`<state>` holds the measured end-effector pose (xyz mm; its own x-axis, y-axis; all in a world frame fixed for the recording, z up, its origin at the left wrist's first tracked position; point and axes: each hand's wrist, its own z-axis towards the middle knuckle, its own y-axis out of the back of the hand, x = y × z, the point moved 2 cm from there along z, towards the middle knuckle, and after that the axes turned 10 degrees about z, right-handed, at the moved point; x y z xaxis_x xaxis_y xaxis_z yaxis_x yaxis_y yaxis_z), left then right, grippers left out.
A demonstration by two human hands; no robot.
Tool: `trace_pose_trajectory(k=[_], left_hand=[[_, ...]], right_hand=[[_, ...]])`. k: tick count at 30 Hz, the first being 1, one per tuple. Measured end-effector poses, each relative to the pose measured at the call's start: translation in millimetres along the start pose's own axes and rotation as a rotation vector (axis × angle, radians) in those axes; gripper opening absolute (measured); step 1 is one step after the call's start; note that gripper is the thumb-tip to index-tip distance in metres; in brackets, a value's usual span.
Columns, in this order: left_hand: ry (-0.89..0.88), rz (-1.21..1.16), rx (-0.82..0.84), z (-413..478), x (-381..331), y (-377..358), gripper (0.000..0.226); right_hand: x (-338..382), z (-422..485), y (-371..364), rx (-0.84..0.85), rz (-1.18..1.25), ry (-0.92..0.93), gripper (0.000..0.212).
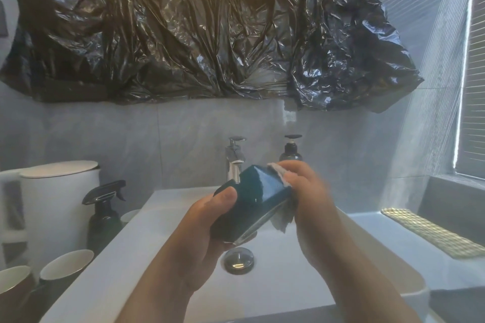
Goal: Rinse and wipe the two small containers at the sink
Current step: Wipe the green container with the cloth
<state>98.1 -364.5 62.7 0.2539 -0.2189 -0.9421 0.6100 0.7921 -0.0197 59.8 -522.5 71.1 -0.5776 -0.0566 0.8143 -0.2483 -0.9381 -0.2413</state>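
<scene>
Over the white sink, I saw 2 bare hands working on 1 small dark container, held tilted above the drain plug and just in front of the chrome tap. The left hand had its grip wrapped around the container's lower end, thumb pressed on the glossy upper face. The right hand had its grip closed on a pale cloth, which it pressed against the container's far end; part of the cloth hung below. This hand was blurred, so I could not tell how the fingers lay.

No water showed at the tap. I judged this to be the wiping step for this container. I could not tell which other item was the 2nd container.

The container looked stiff and smooth, with a shiny, possibly wet surface, so I judged it slippery and likely light. Holding it around the body with the thumb on top seemed the safest hold; a drop into the hard basin could chip it.

Left of the sink on the desk stood a white lidded bin, a dark spray bottle and 2 cups. A pump bottle stood behind the tap. Crumpled black plastic covered the wall above.
</scene>
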Motion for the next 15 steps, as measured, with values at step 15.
trace_pose_trajectory(k=[15], left_hand=[[0.068,-0.490,-0.177,4.0,1.6,-29.4,0.057]], right_hand=[[-10.8,-5.7,-16.5,-0.217,0.268,-0.172,0.017]])
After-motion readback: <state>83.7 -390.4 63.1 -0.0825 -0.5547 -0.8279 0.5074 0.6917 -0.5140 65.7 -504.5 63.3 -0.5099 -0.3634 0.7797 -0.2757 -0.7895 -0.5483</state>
